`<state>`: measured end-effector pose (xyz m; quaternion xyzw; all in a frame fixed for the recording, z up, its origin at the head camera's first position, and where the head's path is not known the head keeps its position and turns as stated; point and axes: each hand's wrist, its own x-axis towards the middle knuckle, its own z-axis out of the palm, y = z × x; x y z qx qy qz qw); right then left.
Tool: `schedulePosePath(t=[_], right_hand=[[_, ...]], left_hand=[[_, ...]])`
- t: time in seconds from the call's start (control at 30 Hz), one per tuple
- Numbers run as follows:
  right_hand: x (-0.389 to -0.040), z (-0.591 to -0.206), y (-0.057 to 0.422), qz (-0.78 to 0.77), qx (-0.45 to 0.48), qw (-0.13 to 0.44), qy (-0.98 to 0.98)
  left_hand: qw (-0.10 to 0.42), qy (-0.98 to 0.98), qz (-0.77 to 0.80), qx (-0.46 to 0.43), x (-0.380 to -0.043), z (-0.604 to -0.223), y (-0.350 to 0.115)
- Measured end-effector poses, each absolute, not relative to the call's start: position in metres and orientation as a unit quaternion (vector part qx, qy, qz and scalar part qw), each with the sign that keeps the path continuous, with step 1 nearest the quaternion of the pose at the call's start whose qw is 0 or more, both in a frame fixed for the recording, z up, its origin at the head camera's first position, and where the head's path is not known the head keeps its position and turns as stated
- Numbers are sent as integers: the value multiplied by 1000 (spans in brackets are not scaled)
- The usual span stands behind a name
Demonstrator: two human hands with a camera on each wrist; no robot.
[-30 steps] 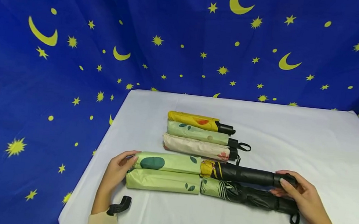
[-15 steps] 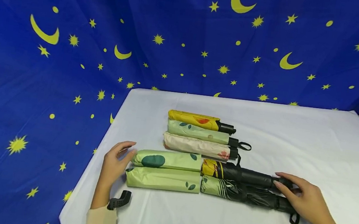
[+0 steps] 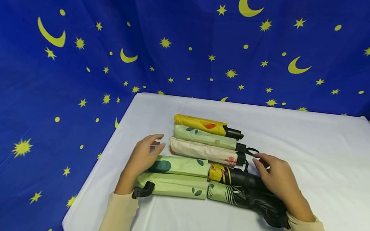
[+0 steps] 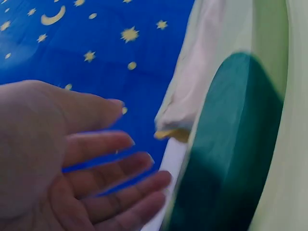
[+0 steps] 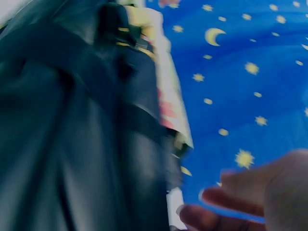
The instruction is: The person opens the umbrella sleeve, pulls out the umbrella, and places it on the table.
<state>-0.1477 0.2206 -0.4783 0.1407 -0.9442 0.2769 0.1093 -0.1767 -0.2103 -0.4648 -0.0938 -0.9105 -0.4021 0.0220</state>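
Observation:
Several folded umbrellas lie on a white table (image 3: pixel 322 146). At the back lie a yellow one (image 3: pixel 199 124), a pale green one (image 3: pixel 203 136) and a cream one (image 3: pixel 201 151). In front lie two light green ones (image 3: pixel 179 166) (image 3: pixel 173 185), a black and yellow one (image 3: pixel 233 176) and a black and green one (image 3: pixel 247 200). My left hand (image 3: pixel 144 153) hovers open at the left end of the cream umbrella, fingers relaxed (image 4: pixel 96 144). My right hand (image 3: pixel 272 173) hovers open over the black umbrella, near the cream umbrella's black handle (image 3: pixel 241 159).
A blue cloth with yellow stars and moons (image 3: pixel 74 61) hangs behind and to the left of the table. The table's left edge (image 3: pixel 104 159) runs close to my left hand. Bare white tabletop lies to the right and front.
Both hands left the front umbrellas and moved back and inward toward the cream umbrella. The right hand came far to the left from the black umbrella's handle end.

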Motion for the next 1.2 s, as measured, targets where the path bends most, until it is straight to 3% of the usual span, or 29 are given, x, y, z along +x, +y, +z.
schedulePosePath(t=[0.23, 0.63, 0.9, 1.07, 1.2], right_hand=[[-166, -497, 199, 274, 112, -7, -955], [-174, -505, 197, 293, 122, -36, -948], [-170, -509, 195, 309, 119, 0, -943], [-167, -507, 199, 350, 106, 39, -930], [-163, -498, 204, 429, 85, 38, -898]], left_hand=[[-40, -906, -418, -59, -188, -482, -189], [-45, -908, -415, -39, -193, -491, -178], [1, -907, -418, -50, -193, -495, -173], [56, -898, -434, -49, -191, -491, -171], [99, -872, -474, -69, -185, -478, -174]])
